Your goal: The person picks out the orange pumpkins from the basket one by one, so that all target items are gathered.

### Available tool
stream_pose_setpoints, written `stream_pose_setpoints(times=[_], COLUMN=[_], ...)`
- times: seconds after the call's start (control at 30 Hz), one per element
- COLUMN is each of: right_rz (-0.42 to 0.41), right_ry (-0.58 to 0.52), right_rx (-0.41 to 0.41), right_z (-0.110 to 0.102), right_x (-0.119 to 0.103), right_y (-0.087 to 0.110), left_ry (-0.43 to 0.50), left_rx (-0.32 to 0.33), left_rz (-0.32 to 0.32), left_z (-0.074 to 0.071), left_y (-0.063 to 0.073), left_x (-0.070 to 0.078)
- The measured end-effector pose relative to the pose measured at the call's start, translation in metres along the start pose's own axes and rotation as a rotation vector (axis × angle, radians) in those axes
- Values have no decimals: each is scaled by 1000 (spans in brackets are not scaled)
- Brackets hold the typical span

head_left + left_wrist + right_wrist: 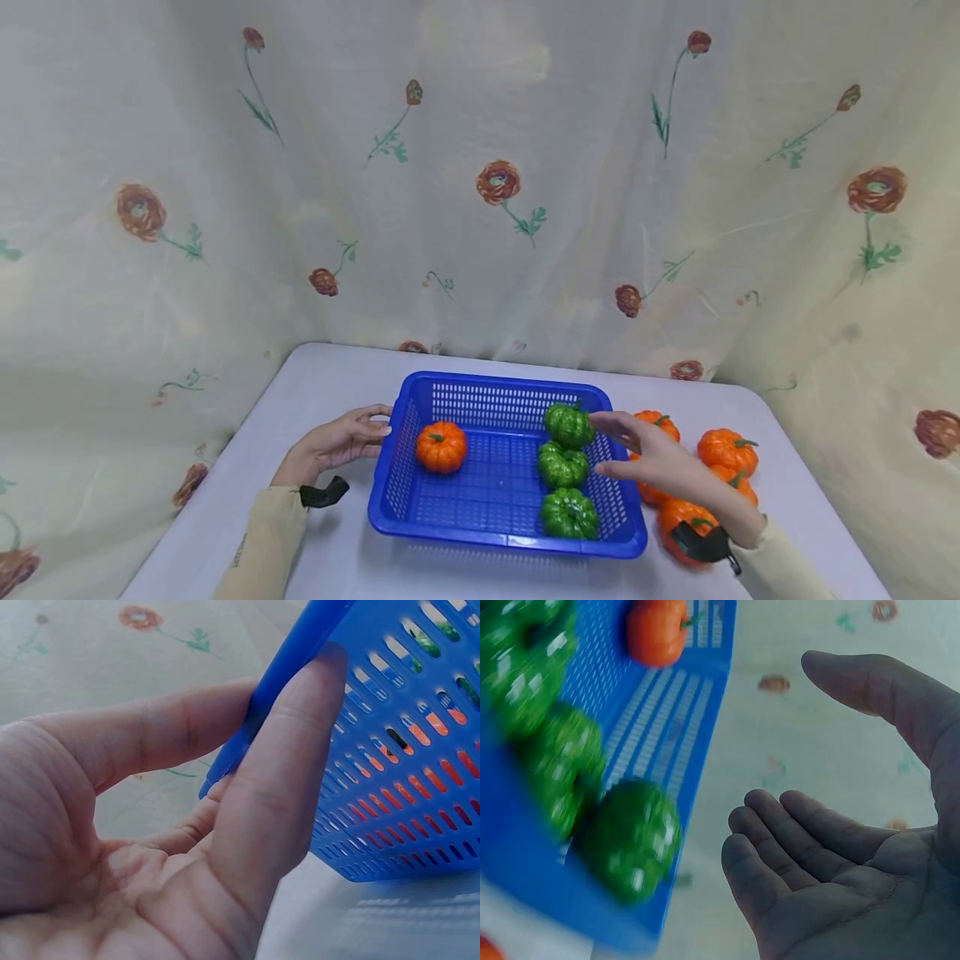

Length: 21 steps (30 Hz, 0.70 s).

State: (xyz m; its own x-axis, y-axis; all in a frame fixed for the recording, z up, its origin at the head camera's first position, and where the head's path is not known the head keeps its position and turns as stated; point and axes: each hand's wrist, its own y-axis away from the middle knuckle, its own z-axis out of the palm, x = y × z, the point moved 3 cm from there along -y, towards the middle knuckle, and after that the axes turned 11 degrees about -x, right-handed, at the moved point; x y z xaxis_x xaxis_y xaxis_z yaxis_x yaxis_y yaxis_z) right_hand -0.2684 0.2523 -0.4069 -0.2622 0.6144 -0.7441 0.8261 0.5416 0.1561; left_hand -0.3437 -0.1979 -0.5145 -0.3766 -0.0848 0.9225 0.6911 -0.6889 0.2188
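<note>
A blue plastic basket [480, 537] stands on the white table, its side walls slotted. At its left rim is my left hand [347, 437], gripping the edge between thumb and fingers; one finger [277, 772] lies along the outer wall. My right hand [648, 454] hovers over the basket's right rim, thumb and fingers spread apart, and the palm [847, 900] holds nothing. Inside the basket, a small orange pumpkin [441, 447] sits at the left. Three glossy green bell peppers [570, 513] form a row along the right wall, the farthest close to my right fingertips.
Several more orange pumpkins [726, 450] lie on the table right of the basket, some partly hidden by my right hand and forearm. A flower-patterned curtain [465, 250] hangs behind and beside the table [337, 367]. Black straps [324, 493] circle both wrists.
</note>
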Motion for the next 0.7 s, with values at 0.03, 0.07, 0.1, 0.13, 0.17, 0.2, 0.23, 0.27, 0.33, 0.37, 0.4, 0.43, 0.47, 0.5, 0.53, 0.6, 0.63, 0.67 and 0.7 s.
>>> stream_pose_setpoints(times=[0.03, 0.07, 0.1, 0.13, 0.17, 0.2, 0.23, 0.27, 0.33, 0.37, 0.4, 0.43, 0.47, 0.5, 0.53, 0.6, 0.63, 0.67, 0.7], right_rz=[-16, -47, -63, -77, -89, -94, -98, -106, -110, -112, -118, -125, -129, -135, -135, -125, -123, -114, -105], right_ry=[-12, -13, -16, -13, -18, -21, -22, -15, -12, -4, 4, 17, 30, 43, 58, 69, 78, 76, 78], right_rx=[-20, -47, -66, -84, -102, -121, -139, -155, -180, -192, -206, -215, -223, -229, -230, -216, -204, -195, -184], right_z=[4, 9, 13, 18, 23, 28, 34, 40, 51, 57, 63, 69, 74, 80, 84, 92, 95, 97, 100], right_x=[-6, -12, -16, -20, -24, -27, -30, -32, -36, -38, -39, -41, -42, -44, -45, -46, -46, -46, -45], right_y=[-8, -16, -24, -32, -40, -48, -56, -64, -79, -87, -94, -102, -109, -116, -123, -135, -141, -145, -150], left_ry=[3, 7, 7, 5, 5, 1, -3, -7, -14, -13, -14, -14, -13, -12, -13, -19, -19, -20, -19], left_rx=[4, 9, 12, 14, 16, 17, 19, 19, 16, 15, 13, 14, 14, 14, 17, 17, 17, 15, 13], left_rz=[-3, -6, -7, -8, -9, -9, -8, -8, -7, -7, -7, -8, -7, -5, -5, -1, -2, -3, -5], left_z=[0, -1, 0, -1, -1, -1, -1, -1, -2, -3, -3, -3, -3, -3, -3, -3, -3, -2, -2], left_y=[0, 0, 0, 0, 0, 0, 1, 1, 2, 2, 3, 3, 3, 4, 4, 4, 3, 3, 2], left_x=[-1, -1, -1, -1, -1, -1, -1, -1, -1, -1, -1, -1, -1, -1, 0, 0, 0, 0, 0])
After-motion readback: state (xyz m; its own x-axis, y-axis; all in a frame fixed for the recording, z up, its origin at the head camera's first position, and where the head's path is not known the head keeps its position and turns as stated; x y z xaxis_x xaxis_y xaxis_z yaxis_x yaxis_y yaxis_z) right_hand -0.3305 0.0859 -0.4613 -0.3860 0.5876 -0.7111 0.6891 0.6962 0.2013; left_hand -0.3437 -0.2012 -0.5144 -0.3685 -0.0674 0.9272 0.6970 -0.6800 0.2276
